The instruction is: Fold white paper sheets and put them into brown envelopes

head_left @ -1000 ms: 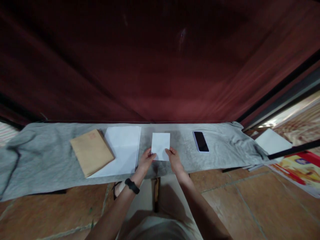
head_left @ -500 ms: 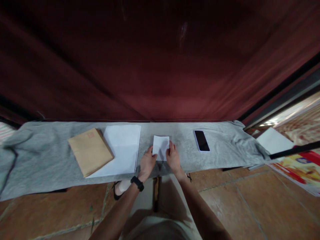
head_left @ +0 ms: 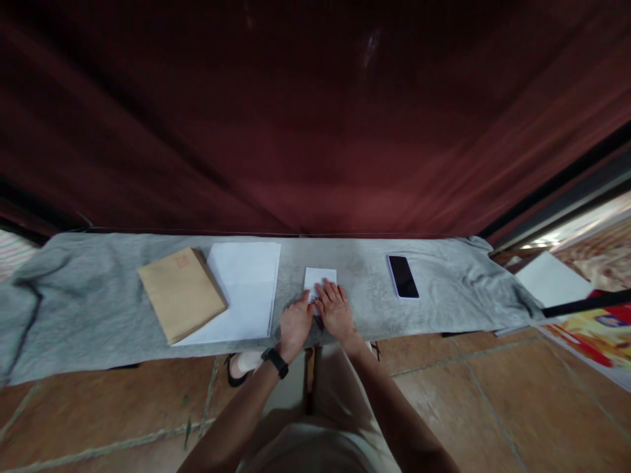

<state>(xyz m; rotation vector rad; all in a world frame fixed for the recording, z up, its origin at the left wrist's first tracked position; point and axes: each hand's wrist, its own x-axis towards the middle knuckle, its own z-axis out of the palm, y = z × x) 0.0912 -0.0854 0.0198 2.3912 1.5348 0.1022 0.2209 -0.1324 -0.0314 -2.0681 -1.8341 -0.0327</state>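
A small folded sheet of white paper lies flat on the grey cloth in front of me. My right hand is spread over its lower right part, fingers stretched out and pressing on it. At the paper's lower left edge is my left hand, its fingers curled in and its thumb on the edge. The two hands nearly meet and hide the lower part of the paper. A black watch is on my left wrist.
Left of my hands lies a stack of large white paper, partly under brown envelopes. A phone rests to the right on the grey cloth. Dark red fabric hangs behind. A colourful box stands at far right.
My right hand has moved from the paper's right edge onto its top and flattened out. My left hand has shifted slightly right and stays at the lower left edge.
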